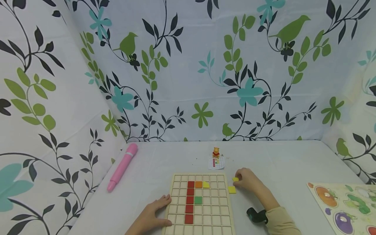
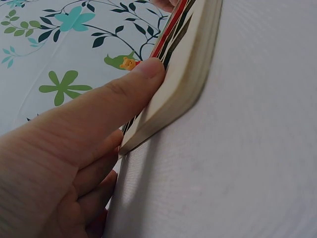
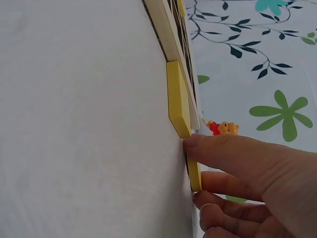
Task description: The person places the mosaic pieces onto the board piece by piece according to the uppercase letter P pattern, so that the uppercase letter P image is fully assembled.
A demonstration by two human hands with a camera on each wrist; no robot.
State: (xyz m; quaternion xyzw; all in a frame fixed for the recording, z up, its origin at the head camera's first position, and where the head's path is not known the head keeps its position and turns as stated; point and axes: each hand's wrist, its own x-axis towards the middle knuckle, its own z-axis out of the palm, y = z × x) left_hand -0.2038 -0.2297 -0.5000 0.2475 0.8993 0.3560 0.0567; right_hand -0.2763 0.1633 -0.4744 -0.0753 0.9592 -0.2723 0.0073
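A pale wooden grid board (image 1: 212,210) lies flat on the table. In its cells sit a column of several red tiles (image 1: 189,199), an orange tile (image 1: 198,184), a green tile (image 1: 198,200) and a yellow tile with a cut corner (image 1: 206,185). My left hand (image 1: 151,213) touches the board's left edge with thumb and fingers spread apart. Beyond the right edge, my right hand (image 1: 249,181) pinches a small yellow tile (image 3: 194,174) between thumb and fingers. Another yellow tile (image 3: 178,99) lies against the board's right side, just by the thumb.
Behind the board stands a small bear figure (image 1: 216,152) with a patterned card (image 1: 216,163) in front. A pink marker-shaped object (image 1: 122,167) lies at the left. Near the right sleeve is a dark green and black object (image 1: 256,215). A vegetable picture board (image 1: 346,205) lies far right.
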